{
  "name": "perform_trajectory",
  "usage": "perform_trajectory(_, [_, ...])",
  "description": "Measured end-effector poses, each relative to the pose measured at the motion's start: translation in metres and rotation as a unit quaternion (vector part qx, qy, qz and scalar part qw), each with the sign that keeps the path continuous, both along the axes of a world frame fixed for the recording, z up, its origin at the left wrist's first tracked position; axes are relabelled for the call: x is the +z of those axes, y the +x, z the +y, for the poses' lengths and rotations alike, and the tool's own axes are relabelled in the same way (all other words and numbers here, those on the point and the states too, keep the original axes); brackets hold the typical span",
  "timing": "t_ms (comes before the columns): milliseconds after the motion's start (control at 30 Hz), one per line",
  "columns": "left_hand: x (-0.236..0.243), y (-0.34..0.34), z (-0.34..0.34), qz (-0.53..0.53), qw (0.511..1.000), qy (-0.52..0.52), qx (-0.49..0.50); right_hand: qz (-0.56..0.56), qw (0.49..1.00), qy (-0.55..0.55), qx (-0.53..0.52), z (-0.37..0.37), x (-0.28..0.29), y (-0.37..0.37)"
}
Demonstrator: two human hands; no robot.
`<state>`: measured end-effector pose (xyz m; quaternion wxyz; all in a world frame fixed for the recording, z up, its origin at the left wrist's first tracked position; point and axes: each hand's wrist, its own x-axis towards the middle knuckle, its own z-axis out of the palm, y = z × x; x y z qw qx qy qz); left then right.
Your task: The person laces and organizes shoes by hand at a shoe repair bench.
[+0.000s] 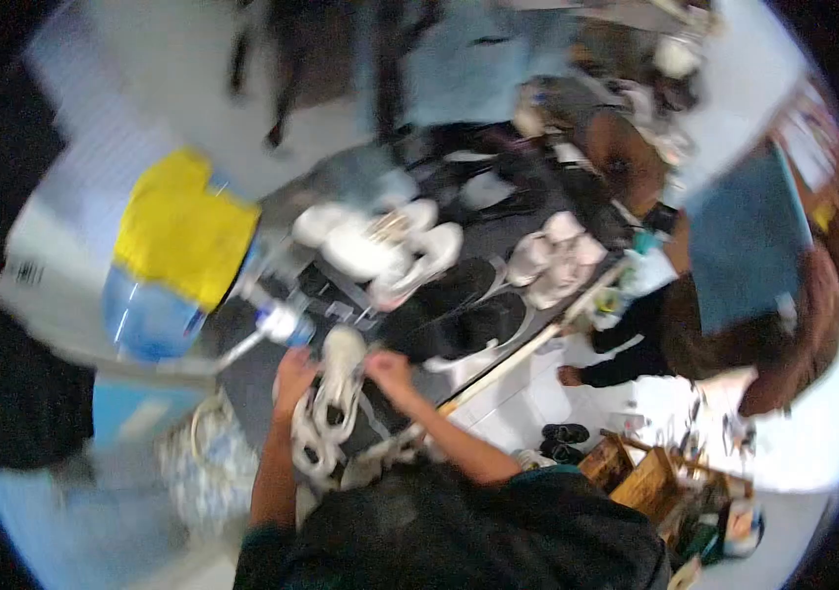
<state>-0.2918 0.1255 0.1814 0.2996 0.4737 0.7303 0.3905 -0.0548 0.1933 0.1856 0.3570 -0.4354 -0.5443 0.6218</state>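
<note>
the chunky white lace-up sneaker (333, 398) sits on the dark surface (483, 241), between both hands: left hand (293, 376) grips its side, right hand (387, 371) pinches its other edge.

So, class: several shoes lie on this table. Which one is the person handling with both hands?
The white shoe at the table's near edge. The left hand and right hand flank it; the other white, pink and black shoes lie farther back, untouched.
</note>
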Motion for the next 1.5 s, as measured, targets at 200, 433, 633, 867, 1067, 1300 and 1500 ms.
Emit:
perform_trajectory(200, [0.036,0.006,-0.014,0.265,0.961,0.054,0.055,0.014,0.992,-0.118,0.043,-0.021,-0.025,0.003])
perform_trajectory(433, [-0.066,-0.080,-0.011,-0.112,0.974,0.121,0.158,-0.325,0.897,0.268,-0.133,-0.047,-0.010,0.027])
perform_trajectory(633, [-0.011,-0.035,0.006,-0.473,0.858,-0.073,0.187,0.180,0.942,-0.227,-0.167,-0.043,-0.021,0.011])
perform_trajectory(867, [0.004,-0.064,0.006,-0.336,0.933,-0.008,0.131,-0.301,0.943,0.064,-0.123,-0.059,0.015,0.057])
perform_trajectory(1067, [0.024,-0.093,0.012,0.207,0.957,0.188,-0.080,-0.419,0.858,0.230,-0.186,-0.055,-0.005,0.075])
perform_trajectory(1300, [0.008,-0.097,0.008,-0.286,0.957,-0.046,0.019,0.287,0.901,-0.270,-0.180,-0.041,-0.023,0.055])
perform_trajectory(1500, [0.028,-0.132,0.004,0.290,0.949,0.123,-0.030,-0.271,0.930,0.124,-0.217,-0.036,-0.025,0.091])
